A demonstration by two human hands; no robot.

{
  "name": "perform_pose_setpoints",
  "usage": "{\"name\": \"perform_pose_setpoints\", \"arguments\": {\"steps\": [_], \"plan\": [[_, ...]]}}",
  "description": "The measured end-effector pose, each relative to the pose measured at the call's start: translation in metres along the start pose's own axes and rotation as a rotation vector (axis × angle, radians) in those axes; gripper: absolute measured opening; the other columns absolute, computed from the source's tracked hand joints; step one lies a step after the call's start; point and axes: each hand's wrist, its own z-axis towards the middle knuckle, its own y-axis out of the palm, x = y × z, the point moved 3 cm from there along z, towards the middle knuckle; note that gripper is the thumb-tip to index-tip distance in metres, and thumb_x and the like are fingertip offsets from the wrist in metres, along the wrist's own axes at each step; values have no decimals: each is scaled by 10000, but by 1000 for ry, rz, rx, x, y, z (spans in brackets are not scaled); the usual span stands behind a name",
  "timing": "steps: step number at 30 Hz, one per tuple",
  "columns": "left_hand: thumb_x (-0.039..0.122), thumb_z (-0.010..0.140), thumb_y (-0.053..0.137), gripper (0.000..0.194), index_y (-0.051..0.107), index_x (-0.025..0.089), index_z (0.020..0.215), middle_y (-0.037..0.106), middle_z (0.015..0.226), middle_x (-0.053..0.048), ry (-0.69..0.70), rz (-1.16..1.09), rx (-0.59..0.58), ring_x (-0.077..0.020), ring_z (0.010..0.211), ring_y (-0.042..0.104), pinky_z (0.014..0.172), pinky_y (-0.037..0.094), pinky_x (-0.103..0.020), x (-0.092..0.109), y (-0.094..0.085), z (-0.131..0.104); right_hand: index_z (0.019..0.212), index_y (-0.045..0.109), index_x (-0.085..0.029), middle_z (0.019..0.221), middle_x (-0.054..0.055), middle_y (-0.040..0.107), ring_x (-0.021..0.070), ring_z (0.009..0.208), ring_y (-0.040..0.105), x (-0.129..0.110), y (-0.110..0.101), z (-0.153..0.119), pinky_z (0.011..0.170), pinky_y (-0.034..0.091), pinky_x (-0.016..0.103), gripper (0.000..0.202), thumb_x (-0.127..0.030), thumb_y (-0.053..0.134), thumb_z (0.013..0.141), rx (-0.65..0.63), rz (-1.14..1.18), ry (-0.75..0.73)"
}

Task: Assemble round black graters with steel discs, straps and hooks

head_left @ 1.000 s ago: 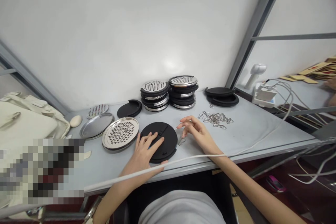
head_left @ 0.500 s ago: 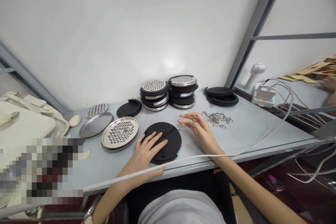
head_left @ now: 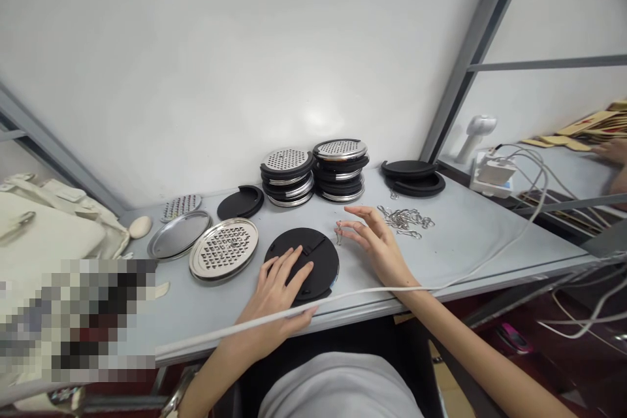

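Just right of the black disc under the open left hand, holding a small metal clip at the pinched fingertips of the right hand, left of its palm, long axis roughly down.

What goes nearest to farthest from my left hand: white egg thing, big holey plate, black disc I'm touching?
1. Black disc, under your left hand.
2. Big holey plate, left of the disc.
3. White egg thing, farther left.
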Motion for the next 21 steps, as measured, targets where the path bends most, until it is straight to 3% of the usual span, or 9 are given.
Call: {"name": "perform_pose_setpoints", "arguments": {"steps": [5,12,21], "plan": [[341,855,534,559,360,225,1373,296,1458,-97,12,-19,18,-291,1323,274,1051,280,-480,0,0,0,1087,504,-265,1273,62,453,210,1082,566,-1,2,0,916,513,408,248,-395,500,877,-13,-7,-8],[313,855,529,578,333,243,1394,249,1486,-85,51,17,-11,-288,1329,274,1052,272,-478,-4,4,1,1009,553,-232,1162,70,564,223,1123,543,-2,6,2,981,454,413,254,-387,608,815,-12,-58,-27],[229,782,544,563,416,251,1330,279,1474,-59,-19,-1,26,-257,1306,318,1078,225,-461,-4,-1,3,927,625,-204,1149,90,571,223,1191,486,4,6,4,1014,414,369,191,-345,641,798,-48,-85,-49]]}}
